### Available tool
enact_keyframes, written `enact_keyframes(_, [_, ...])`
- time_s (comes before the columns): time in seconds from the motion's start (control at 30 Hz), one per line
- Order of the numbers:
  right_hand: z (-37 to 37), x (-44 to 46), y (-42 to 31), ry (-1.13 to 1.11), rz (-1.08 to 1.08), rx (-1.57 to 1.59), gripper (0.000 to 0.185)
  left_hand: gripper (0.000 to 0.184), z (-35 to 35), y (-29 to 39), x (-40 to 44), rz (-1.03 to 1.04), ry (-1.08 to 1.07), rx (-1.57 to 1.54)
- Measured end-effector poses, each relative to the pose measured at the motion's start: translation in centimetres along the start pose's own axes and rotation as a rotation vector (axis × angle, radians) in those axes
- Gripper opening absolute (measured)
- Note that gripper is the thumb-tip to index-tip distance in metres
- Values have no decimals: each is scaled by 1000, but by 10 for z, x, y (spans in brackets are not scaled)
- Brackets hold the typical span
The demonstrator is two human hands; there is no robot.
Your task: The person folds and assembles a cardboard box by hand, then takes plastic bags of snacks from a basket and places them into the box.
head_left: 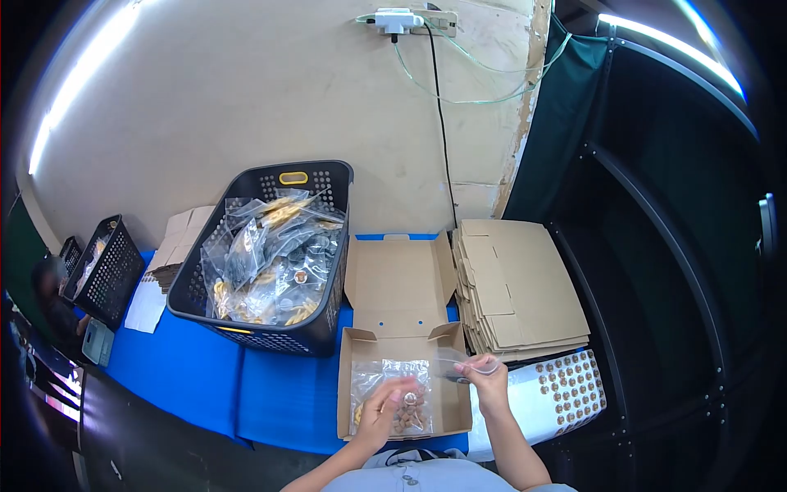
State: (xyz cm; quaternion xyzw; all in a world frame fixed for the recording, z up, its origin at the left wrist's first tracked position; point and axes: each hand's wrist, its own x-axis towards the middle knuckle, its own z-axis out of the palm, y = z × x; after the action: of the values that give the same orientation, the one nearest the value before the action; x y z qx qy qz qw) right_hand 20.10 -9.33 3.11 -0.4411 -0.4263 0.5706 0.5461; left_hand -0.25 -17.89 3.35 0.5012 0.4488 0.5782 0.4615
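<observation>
An open cardboard box (389,312) stands in front of me, its lid raised toward the wall. Clear plastic bags (420,373) lie inside, one with brown pieces and a round sticker, another with yellow pieces at the left. My left hand (380,410) is over these bags with its fingers close together; whatever they hold, if anything, is too small to name. At the box's right wall, my right hand (485,384) pinches a clear plastic piece (451,366), perhaps a bag.
A black basket (321,316) of filled bags stands left of the box. Flat cardboard boxes (525,279) are stacked at the right, behind a sheet of round stickers (570,392). Farther left are more baskets (111,275) and a person (59,307). Dark shelving (656,197) rises at right.
</observation>
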Motion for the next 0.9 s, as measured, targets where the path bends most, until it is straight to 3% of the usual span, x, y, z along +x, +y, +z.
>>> enact_keyframes(0.03, [1, -2, 2, 1, 6, 30, 24, 33, 10, -2, 5, 4, 0, -1])
enact_keyframes(0.1, [8, -10, 3, 2, 34, 73, 22, 20, 33, -5, 12, 31, 412, -239])
enact_keyframes(0.13, [12, -13, 8, 2, 38, 75, 22, 20, 34, -10, 14, 28, 414, -236])
enact_keyframes(0.23, [21, -25, 19, -167, 138, 109, 19, 27, 29, -24, 23, -50, 282, -261])
enact_keyframes(0.3, [22, -26, 23, -187, 151, 135, 19, 23, 12, -25, 26, -347, -79, -137])
enact_keyframes(0.57, [21, -23, 20, -210, 344, 167, 1, 17, -12, -18, 29, -123, -57, 108])
enact_keyframes(0.7, [13, -15, 20, -267, 239, 109, 18, 17, -28, 1, 32, -112, -15, 180])
enact_keyframes(0.73, [5, -11, 19, -289, 197, 95, 23, 22, -35, -1, 32, -150, 83, 52])
enact_keyframes(0.77, [-4, -5, 10, -255, 165, 215, 27, 27, -45, -2, 32, -187, 180, -78])
enact_keyframes(0.83, [-38, 13, -2, -95, 7, 52, 32, 39, -83, 6, 40, -35, 369, -94])
enact_keyframes(0.9, [-52, 17, -11, -46, -58, -55, 33, 37, -112, 11, 40, 11, 374, -121])
